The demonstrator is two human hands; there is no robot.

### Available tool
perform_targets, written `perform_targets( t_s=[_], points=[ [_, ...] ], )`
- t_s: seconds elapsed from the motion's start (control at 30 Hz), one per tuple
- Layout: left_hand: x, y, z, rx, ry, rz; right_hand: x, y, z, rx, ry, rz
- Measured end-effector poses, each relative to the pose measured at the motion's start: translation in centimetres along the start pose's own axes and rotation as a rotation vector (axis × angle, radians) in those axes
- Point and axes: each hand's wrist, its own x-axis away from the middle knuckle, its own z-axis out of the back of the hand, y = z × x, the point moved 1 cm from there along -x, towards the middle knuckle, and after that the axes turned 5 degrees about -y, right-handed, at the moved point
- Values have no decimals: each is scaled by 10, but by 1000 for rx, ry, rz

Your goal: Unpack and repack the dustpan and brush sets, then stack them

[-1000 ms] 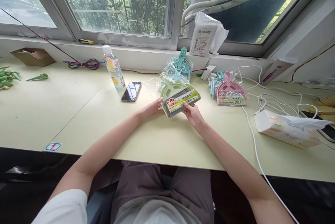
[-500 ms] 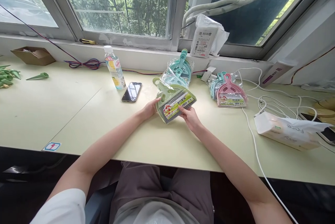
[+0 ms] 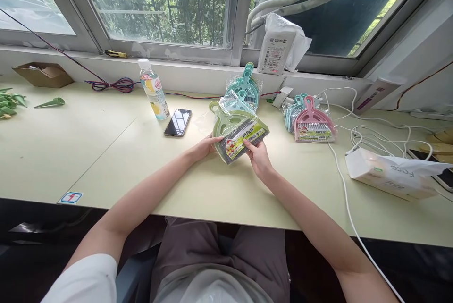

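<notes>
A green mini dustpan and brush set (image 3: pixel 230 121), with a printed label across the brush bristles, is held tilted above the table. My left hand (image 3: pixel 206 146) is closed on its left edge, the thumb lying over the front. My right hand (image 3: pixel 259 156) grips the lower right side, thumb on the label and fingers hidden behind. Just behind it lie teal dustpan sets (image 3: pixel 248 87) in clear plastic wrap. To the right, a pink dustpan set (image 3: pixel 313 121) leans against more wrapped blue-green ones (image 3: pixel 296 107).
Left of my hands are a drink bottle (image 3: pixel 154 89) and a phone (image 3: pixel 178 122). White cables (image 3: pixel 375 140) and a tissue pack (image 3: pixel 392 173) lie at the right. Far left, a cardboard box (image 3: pixel 42 75) stands near green cone-shaped pieces (image 3: pixel 51 102). A wrapped white package (image 3: pixel 278 50) leans by the window.
The green set has turned slightly and shifted a little to the right in my hands. My left thumb now reaches further over its front. The view has shifted slightly.
</notes>
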Motion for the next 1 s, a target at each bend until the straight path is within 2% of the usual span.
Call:
perform_targets(
  t_s=[0.33,0.53,0.7,0.87,1.0],
  points=[
    [4,4,-9,-63,72,-6,-2,0,4,-19,-66,-68],
    [12,5,-36,-68,187,-82,-4,5,6,-25,6,-16],
    [12,2,-55,-32,222,-168,0,5,3,-51,38,25],
    [10,-5,-52,-56,281,-176,-1,7,4,-51,28,-3],
    [11,-2,-50,-166,300,-282,-1,7,5,-85,39,-20]
  ],
)
